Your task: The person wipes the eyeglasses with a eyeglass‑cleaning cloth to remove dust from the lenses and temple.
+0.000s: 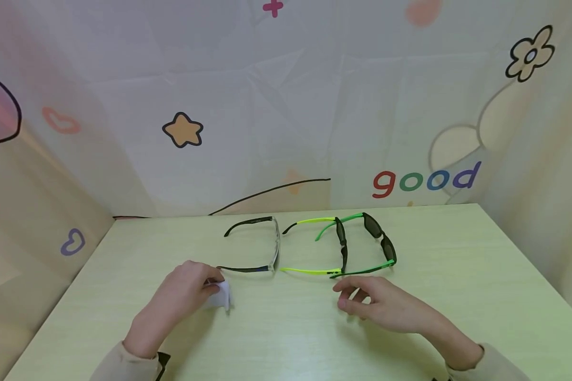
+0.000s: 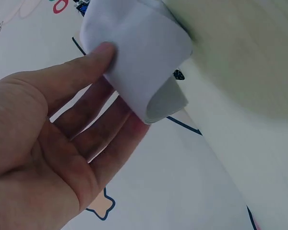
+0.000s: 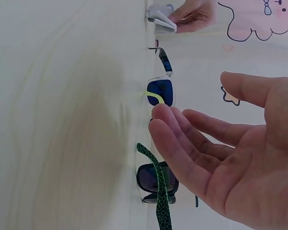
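Observation:
Between thumb and fingers my left hand [image 1: 186,288] pinches a folded white cloth [image 2: 139,52], held just over the table near the clear-framed glasses. My right hand [image 1: 383,304] hovers with loosely bent fingers and nothing in them, in front of the green sunglasses. Three pairs stand in a row with temples unfolded: clear-framed glasses with dark temples [image 1: 276,246] at the left, sunglasses with yellow temples [image 1: 342,246] in the middle, and sunglasses with green temples [image 1: 387,248] at the right. One green temple crosses the yellow pair's front.
All of it is on a pale wood-grain table [image 1: 286,338]. Behind the table's back edge hangs a printed curtain [image 1: 248,132] with a star, a flower and the word "good"; it also closes off both sides.

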Available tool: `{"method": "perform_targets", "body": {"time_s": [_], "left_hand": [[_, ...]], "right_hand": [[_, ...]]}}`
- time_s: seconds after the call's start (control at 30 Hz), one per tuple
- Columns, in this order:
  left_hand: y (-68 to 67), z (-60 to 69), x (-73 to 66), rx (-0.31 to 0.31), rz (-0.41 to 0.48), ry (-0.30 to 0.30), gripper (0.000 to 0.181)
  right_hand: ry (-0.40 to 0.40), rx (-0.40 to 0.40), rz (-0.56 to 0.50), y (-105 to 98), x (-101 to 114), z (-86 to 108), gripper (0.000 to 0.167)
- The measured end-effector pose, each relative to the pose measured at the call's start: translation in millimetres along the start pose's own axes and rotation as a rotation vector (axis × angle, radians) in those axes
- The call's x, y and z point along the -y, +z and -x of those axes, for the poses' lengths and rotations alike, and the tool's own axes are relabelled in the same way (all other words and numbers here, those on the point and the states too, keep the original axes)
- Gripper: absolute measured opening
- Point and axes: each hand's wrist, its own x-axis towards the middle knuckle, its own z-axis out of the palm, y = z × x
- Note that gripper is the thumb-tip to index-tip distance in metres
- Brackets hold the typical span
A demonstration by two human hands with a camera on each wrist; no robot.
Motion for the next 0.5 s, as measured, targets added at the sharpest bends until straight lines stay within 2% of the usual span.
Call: {"method": "perform_targets", "body": {"time_s": [0.23,0.4,0.5], "left_hand": [[5.0,-0.9,5.1,0.023,-0.029,0.007,0.016],[9.5,-2.2,4.6,0.039,-0.055,-0.005,0.016],[11.2,-1.8,2.9,0.069,-0.071,-0.023,0.016]], "right_hand": [[-0.01,-0.023,0.05,1,1,1.4,0.038],[0.014,-0.066,0.156,3,0,2.8,0.04],[0.017,-0.084,0.229,4,0,5.3,0.04]]}}
